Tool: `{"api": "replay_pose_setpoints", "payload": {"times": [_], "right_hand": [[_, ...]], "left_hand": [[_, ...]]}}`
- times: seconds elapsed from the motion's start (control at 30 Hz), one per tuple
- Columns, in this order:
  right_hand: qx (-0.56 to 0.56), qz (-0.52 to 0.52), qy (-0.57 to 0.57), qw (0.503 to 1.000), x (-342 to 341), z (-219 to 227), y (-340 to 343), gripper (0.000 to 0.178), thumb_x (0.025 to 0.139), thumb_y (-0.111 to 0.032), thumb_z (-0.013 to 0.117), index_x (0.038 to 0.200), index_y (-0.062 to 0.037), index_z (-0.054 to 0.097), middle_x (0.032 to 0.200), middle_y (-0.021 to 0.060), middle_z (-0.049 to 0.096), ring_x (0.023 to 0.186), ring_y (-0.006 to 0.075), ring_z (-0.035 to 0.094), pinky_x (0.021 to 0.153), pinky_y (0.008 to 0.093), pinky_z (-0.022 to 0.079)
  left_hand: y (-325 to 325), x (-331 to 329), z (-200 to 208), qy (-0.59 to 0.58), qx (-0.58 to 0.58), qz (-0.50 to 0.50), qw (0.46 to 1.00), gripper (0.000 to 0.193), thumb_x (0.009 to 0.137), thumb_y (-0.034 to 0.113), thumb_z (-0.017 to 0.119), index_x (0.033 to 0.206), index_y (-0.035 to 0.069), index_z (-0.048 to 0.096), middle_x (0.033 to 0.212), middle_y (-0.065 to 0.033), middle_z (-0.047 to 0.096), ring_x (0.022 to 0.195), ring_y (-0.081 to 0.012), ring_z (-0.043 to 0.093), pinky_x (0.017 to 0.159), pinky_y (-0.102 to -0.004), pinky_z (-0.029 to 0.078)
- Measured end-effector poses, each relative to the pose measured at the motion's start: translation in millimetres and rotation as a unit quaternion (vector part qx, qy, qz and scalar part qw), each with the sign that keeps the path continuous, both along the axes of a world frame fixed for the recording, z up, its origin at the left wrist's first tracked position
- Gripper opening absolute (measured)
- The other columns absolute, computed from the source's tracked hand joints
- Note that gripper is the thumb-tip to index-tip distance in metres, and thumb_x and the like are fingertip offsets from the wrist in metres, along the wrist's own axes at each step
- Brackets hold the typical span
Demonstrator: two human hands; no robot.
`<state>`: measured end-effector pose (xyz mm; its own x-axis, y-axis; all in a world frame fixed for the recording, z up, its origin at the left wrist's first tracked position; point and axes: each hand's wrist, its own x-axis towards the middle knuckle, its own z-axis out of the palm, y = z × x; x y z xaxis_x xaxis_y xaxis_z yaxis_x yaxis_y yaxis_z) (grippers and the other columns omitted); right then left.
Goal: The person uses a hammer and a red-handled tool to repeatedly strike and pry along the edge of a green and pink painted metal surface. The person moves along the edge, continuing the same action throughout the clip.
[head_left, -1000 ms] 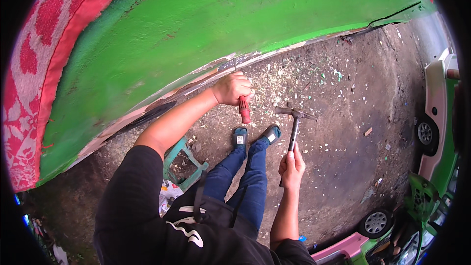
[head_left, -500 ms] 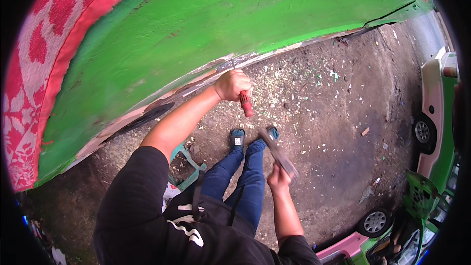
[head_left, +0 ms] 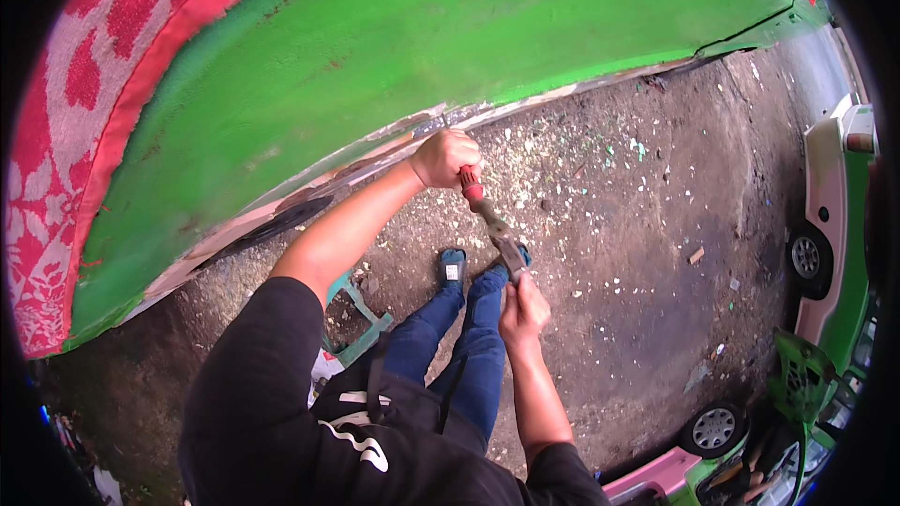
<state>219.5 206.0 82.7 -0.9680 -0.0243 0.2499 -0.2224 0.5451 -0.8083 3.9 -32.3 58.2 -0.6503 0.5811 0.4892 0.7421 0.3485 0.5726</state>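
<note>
My left hand (head_left: 446,158) is wrapped round a red-handled screwdriver (head_left: 470,182), held against the lower edge of a green car body panel (head_left: 450,47). Its thin shaft points up at a strip of chipped, flaking paint (head_left: 403,135); the tip is too small to make out. Closed on the handle of a hammer (head_left: 510,254), my right hand (head_left: 524,310) sits below and to the right. The hammer's head meets the butt of the red handle. My feet stand on the ground beneath.
Pale paint chips (head_left: 548,155) litter the rough dirt floor (head_left: 637,319). A teal plastic stool (head_left: 361,337) stands by my left leg. A red patterned cloth (head_left: 89,122) drapes the panel's left side. Green and pink cars (head_left: 830,215) are at the right; one person's limbs (head_left: 750,468) show low right.
The hammer has swung up and left from beside my right leg onto the butt of the red handle. My left hand has stayed nearly in place.
</note>
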Motion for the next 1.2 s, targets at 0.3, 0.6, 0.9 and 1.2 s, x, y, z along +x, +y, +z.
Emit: {"api": "replay_pose_setpoints", "payload": {"times": [0.3,0.6,0.9,1.2], "right_hand": [[0.006,-0.002,0.113,0.994,-18,3,0,0.045,0.077,0.008,0.062,0.121,-0.0026,0.062,0.073,0.0153,0.062,0.057,0.0277,0.060,0.050,0.0376,0.048],[-0.024,-0.001,0.013,1.000,-4,18,1,0.029,0.085,0.003,0.062,0.114,0.0098,0.061,0.089,0.0226,0.068,0.074,0.0322,0.069,0.068,0.0342,0.053],[-0.081,-0.046,-0.047,0.995,18,18,19,0.026,0.088,0.002,0.061,0.113,0.0076,0.062,0.071,0.0167,0.061,0.057,0.0244,0.059,0.056,0.0317,0.047],[-0.135,-0.066,-0.146,0.978,25,-10,23,0.034,0.090,-0.001,0.059,0.123,0.0089,0.057,0.115,0.0260,0.065,0.098,0.0320,0.069,0.086,0.0333,0.051]], "left_hand": [[2,2,1,-0.042,0.012,0.012,0.999,0.026,0.065,0.009,0.067,0.056,0.010,0.042,0.056,-0.0054,0.046,0.053,-0.0263,0.051,0.053,-0.0366,0.042],[7,12,-2,-0.056,0.015,0.024,0.998,0.023,0.063,0.011,0.067,0.057,0.010,0.045,0.056,-0.0056,0.046,0.054,-0.0271,0.052,0.054,-0.0370,0.042],[10,7,-1,-0.033,-0.027,0.012,0.999,0.021,0.064,0.014,0.068,0.057,0.012,0.048,0.057,-0.0039,0.050,0.056,-0.0253,0.055,0.058,-0.0366,0.045],[14,1,5,-0.018,-0.065,0.020,0.998,0.027,0.067,0.014,0.067,0.055,0.011,0.043,0.055,-0.0065,0.047,0.052,-0.0275,0.053,0.051,-0.0386,0.042]]}}
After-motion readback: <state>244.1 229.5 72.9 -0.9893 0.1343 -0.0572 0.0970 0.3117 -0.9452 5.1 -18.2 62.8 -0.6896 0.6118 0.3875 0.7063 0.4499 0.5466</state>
